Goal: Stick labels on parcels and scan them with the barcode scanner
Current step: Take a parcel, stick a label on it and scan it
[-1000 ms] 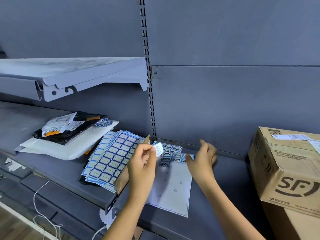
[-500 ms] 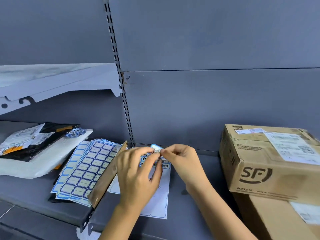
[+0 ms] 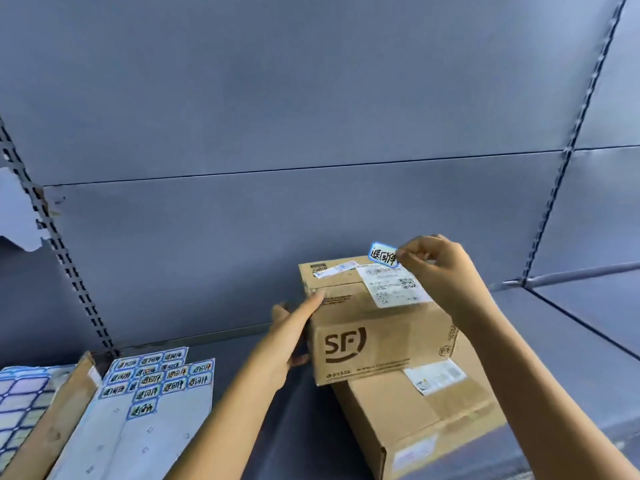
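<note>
- right hand [image 3: 437, 268] pinching a blue-edged label [image 3: 383, 254] just above the SF box's [image 3: 377, 336] top
- left hand [image 3: 294, 332], fingers pretty straight, flat against the box's left side
- box sits on a bigger carton [image 3: 415, 417]; label sheet [image 3: 152, 393] on the shelf, left

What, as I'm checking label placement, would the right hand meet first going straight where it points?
Probably the SF box top, near its shipping label; the right hand, pinching the sticker, hovers above it. Depth unclear.

Single head-worn view, looking forward and down, close over shelf [image 3: 571, 341]
</note>
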Tool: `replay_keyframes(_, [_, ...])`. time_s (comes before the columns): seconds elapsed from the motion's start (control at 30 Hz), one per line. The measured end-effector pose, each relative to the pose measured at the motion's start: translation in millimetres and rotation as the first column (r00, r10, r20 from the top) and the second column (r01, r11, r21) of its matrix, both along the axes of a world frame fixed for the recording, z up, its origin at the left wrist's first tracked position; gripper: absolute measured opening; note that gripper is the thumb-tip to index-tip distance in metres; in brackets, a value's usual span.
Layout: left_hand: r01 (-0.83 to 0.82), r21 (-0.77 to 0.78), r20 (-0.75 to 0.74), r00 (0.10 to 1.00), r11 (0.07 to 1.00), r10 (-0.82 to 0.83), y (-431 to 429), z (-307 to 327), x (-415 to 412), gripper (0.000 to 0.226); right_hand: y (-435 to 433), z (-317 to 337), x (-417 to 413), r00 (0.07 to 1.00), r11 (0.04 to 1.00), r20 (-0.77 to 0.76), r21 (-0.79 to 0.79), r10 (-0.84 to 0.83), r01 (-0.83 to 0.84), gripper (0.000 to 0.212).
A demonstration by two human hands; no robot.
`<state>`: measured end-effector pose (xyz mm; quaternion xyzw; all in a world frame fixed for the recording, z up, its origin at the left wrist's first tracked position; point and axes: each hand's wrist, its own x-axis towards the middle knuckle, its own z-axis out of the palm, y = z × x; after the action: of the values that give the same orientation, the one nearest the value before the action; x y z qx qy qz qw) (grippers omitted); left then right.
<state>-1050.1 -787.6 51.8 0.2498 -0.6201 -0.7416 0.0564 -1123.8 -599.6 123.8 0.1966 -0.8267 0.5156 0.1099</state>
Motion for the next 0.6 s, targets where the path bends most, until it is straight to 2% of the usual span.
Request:
replay_keyframes(0.07, [-0.001, -0.015, 0.013, 1.000, 1.000, 0.002, 3.4, -3.7, -7.3, 0.089, 12.0, -7.4, -13.1, 0.998, 0.999, 0.053, 0.011, -0.033, 0.033, 0.018])
replay_keyframes(0.17, [0.045, 0.057, -0.005, 0.999, 0.997, -0.045, 2.0, -1.4, -5.7, 0.102, 16.1, -17.5, -17.5, 0.993, 0.999, 0.113, -0.035, -0.031, 0.035, 0.022])
replay_keyframes(0.23, [0.084, 0.082, -0.022, 0.996, 0.993, -0.082, 1.6, -1.3, -2.8, 0.098, 15.4, -19.7, -15.9, 0.993, 0.997, 0.115, -0.069, -0.035, 0.043, 0.024])
replay_keyframes(0.33, [-0.007, 0.080, -0.176, 0.984, 0.997, 0.021, 1.2, -0.6, 2.1, 0.075, 17.3, -13.7, -11.1, 0.981, 0.972, 0.193, -0.233, 0.032, 0.014, 0.022])
replay_keyframes(0.43, [-0.135, 0.107, -0.419, 0.892, 0.985, 0.168, -7.9, 0.6, 9.1, 0.090, 22.5, -4.0, -9.3, 0.987, 0.955, 0.160, -0.296, 0.024, 0.025, 0.022])
replay_keyframes(0.5, [-0.154, 0.044, -0.549, 0.822, 0.987, 0.153, -17.6, -3.6, 16.7, 0.097, 22.9, 0.0, -10.0, 0.991, 0.948, 0.130, -0.312, -0.014, 0.054, 0.022])
replay_keyframes(0.6, [-0.144, -0.071, -0.620, 0.781, 0.987, 0.069, -28.2, -14.0, 25.5, 0.100, 23.7, -0.1, -11.8, 0.992, 0.945, 0.123, -0.320, -0.026, 0.065, 0.022])
